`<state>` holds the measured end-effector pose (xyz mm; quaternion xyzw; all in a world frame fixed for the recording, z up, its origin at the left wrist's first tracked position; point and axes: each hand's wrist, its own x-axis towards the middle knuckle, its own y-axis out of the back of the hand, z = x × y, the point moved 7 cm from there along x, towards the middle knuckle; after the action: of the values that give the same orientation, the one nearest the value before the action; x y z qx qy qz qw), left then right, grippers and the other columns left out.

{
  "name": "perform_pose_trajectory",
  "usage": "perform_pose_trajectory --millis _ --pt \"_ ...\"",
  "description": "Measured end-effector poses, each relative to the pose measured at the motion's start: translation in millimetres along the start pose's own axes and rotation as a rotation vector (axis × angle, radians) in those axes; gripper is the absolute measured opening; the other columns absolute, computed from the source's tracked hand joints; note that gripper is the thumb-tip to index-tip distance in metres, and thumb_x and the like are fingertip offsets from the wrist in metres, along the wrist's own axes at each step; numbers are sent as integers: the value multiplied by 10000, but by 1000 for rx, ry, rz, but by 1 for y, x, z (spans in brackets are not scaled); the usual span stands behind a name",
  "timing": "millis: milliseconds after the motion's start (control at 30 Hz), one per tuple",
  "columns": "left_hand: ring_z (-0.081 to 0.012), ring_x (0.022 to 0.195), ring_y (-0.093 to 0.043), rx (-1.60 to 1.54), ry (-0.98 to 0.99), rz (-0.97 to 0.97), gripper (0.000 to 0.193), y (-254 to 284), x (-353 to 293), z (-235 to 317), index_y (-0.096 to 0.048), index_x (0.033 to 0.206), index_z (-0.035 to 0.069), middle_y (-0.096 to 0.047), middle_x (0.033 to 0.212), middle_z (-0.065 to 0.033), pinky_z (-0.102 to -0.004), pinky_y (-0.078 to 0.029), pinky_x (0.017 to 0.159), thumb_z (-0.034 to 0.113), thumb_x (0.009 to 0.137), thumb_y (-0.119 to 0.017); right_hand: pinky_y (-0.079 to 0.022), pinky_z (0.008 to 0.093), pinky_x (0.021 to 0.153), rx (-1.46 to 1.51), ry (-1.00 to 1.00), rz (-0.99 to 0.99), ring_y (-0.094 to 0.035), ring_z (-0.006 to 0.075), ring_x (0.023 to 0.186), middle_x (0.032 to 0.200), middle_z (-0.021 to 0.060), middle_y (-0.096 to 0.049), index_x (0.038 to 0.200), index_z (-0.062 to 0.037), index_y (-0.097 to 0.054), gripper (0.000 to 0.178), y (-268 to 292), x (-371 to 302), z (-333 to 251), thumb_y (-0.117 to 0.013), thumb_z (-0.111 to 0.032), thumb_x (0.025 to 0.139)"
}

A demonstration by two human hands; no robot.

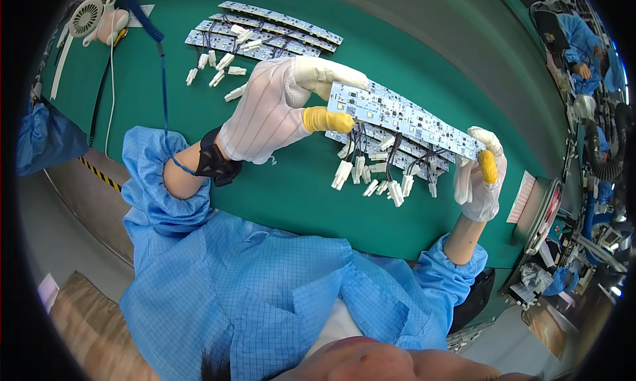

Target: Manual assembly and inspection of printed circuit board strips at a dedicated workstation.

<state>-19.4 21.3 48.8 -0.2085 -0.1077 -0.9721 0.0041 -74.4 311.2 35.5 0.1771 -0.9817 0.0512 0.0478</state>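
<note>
Between both hands I hold a long white LED circuit board point(404, 118), its small chips and parts facing up. My left hand point(278, 106), in a white striped glove with a yellow thumb cover, pinches the board's left end. At the right end, my right hand point(480, 172) grips it with a gloved thumb, also covered in yellow. Dark wires with white plugs point(396, 192) hang below the board. Under it lie more LED boards point(414, 157), partly hidden by the held one. A black strap with a blue coiled cord sits on my left wrist.
Another stack of LED boards point(265, 33) with white connectors lies at the far left-centre of the green table point(291, 195). A small white fan point(87, 16) stands at the far left. Near the right edge are a printed card point(521, 197) and a round-edged metal container point(542, 212).
</note>
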Motion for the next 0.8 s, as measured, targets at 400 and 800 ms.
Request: perform_pose_trajectory --millis 400,800 --pt "-163 892 -614 54 261 -196 531 -1 -2 -6 -578 1074 -48 -626 1008 -119 -283 -495 792 278 698 -764 -452 216 700 16 -45 -14 -562 114 796 1040 104 -562 1116 49 -516 587 -5 0 3 -646 -426 797" --pt "-165 623 -545 117 -152 31 455 0 1 9 -643 1023 126 -604 739 -11 -273 -458 605 322 631 -770 -471 266 825 97 -69 -8 -577 164 957 1093 113 -542 1167 45 -467 635 8 -3 12 -705 -377 756"
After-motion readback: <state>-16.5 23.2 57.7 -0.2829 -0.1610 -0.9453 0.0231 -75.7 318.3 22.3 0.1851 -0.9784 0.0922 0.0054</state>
